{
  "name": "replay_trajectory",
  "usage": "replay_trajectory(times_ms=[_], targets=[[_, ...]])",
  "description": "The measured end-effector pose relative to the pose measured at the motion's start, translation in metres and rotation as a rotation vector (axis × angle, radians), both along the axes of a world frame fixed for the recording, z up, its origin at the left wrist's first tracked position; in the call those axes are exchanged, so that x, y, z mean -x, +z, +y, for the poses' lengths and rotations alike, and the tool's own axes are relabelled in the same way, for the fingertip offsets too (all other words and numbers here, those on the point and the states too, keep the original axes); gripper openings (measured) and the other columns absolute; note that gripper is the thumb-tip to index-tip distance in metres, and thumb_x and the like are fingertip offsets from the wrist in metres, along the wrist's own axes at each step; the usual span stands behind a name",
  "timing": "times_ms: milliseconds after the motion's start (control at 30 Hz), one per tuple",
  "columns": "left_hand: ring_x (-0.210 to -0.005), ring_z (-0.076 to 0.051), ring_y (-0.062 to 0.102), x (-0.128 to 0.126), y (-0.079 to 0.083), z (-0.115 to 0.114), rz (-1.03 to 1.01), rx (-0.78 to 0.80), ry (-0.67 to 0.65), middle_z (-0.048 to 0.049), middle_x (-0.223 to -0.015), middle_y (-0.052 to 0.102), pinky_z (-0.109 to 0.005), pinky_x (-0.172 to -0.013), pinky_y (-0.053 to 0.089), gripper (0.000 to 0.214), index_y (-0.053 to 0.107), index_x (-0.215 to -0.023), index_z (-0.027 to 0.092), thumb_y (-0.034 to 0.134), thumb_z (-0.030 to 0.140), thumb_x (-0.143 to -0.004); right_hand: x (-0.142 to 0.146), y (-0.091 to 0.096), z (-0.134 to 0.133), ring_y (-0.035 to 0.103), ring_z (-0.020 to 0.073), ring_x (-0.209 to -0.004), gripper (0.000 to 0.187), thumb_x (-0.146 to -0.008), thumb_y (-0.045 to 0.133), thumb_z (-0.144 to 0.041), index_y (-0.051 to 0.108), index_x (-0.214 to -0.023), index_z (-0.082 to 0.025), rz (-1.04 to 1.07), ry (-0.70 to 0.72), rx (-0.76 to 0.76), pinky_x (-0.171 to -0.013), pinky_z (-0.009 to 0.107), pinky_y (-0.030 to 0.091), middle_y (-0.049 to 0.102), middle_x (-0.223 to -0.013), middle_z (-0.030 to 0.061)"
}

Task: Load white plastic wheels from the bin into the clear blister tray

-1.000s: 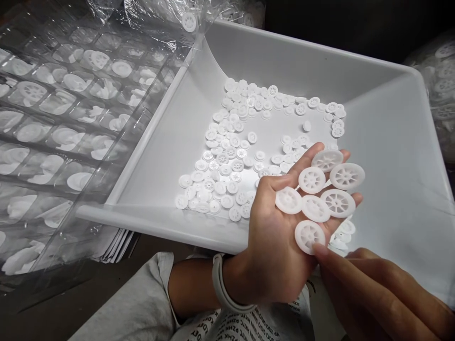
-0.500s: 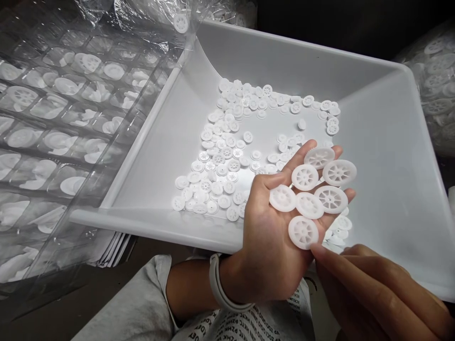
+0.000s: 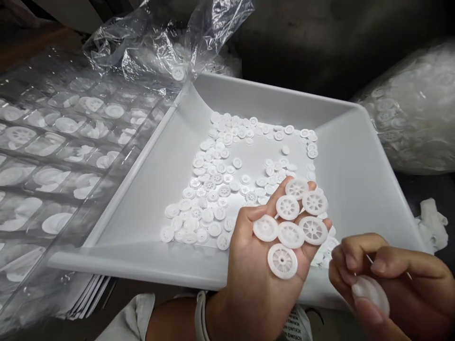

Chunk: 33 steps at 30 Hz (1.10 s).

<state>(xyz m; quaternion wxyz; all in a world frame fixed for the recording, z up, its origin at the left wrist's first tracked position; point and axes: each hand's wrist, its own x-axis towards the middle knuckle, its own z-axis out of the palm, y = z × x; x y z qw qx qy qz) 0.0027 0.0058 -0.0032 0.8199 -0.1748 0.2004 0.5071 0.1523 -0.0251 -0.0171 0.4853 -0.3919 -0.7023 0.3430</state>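
My left hand (image 3: pixel 256 279) is turned palm up over the near rim of a white tray (image 3: pixel 142 265), fingers stretched out. Several white spoked gear wheels (image 3: pixel 290 234) lie on its palm and fingers. My right hand (image 3: pixel 391 284) is just to the right of it, fingers curled, pinching one white wheel (image 3: pixel 371 293) between thumb and fingertips. Many smaller white gear wheels (image 3: pixel 213 189) lie scattered on the tray's floor beyond my left hand.
Clear plastic blister trays (image 3: pixel 53 156) holding white parts lie stacked at the left, touching the tray's side. A crumpled clear bag (image 3: pixel 167 42) sits behind the tray. A full bag of white wheels (image 3: pixel 412 109) stands at the right, with a white scrap (image 3: pixel 432 222) below it.
My right hand has drawn back from the left palm and curled round one white wheel. The view has tilted up, so the tray and my left hand sit lower in the picture.
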Motion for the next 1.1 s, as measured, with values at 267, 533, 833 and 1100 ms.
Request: replay_trajectory(times_ms=[267, 533, 833, 1100], targets=[[-0.13, -0.031, 0.049, -0.001, 0.001, 0.002, -0.003, 0.075, 0.027, -0.0113, -0.124, 0.066, -0.043, -0.108, 0.041, 0.043, 0.066, -0.116, 0.014, 0.048, 0.03, -0.081, -0.007, -0.009, 0.008, 0.065, 0.0138, -0.061, 0.016, -0.084, 0.062, -0.014, 0.049, -0.088, -0.023, -0.145, -0.167, -0.055, -0.048, 0.02, 0.054, 0.063, -0.08, 0.0051], [-0.132, -0.03, 0.047, 0.002, 0.0, 0.001, -0.037, 0.039, 0.011, -0.0116, -0.129, 0.064, -0.045, -0.108, 0.04, 0.047, 0.062, -0.123, 0.014, 0.045, 0.029, -0.083, -0.027, -0.021, 0.01, 0.071, 0.0224, -0.089, 0.031, -0.079, 0.066, -0.009, 0.056, -0.106, -0.02, -0.3, -0.107, -0.157, -0.067, 0.025, 0.061, 0.067, -0.099, 0.0104], [-0.134, -0.026, 0.046, 0.006, -0.009, -0.006, -0.148, -0.059, -0.011, -0.0117, -0.138, 0.056, -0.04, -0.109, 0.038, 0.053, 0.052, -0.135, 0.015, 0.045, 0.033, -0.085, -0.045, -0.024, 0.0, 0.071, 0.0252, -0.074, 0.026, -0.064, 0.084, -0.03, 0.07, -0.085, -0.026, -0.38, -0.385, -0.062, -0.048, 0.028, 0.058, 0.071, -0.085, 0.0052], [-0.133, -0.025, 0.047, 0.007, -0.01, -0.006, -0.161, -0.07, -0.02, -0.0128, -0.141, 0.053, -0.041, -0.11, 0.036, 0.063, 0.037, -0.145, 0.016, 0.045, 0.032, -0.085, -0.048, -0.023, 0.003, 0.066, 0.0158, -0.059, 0.041, -0.064, 0.085, -0.02, 0.07, -0.101, -0.028, -0.416, -0.268, -0.195, -0.044, 0.023, 0.053, 0.072, -0.092, 0.0039]])
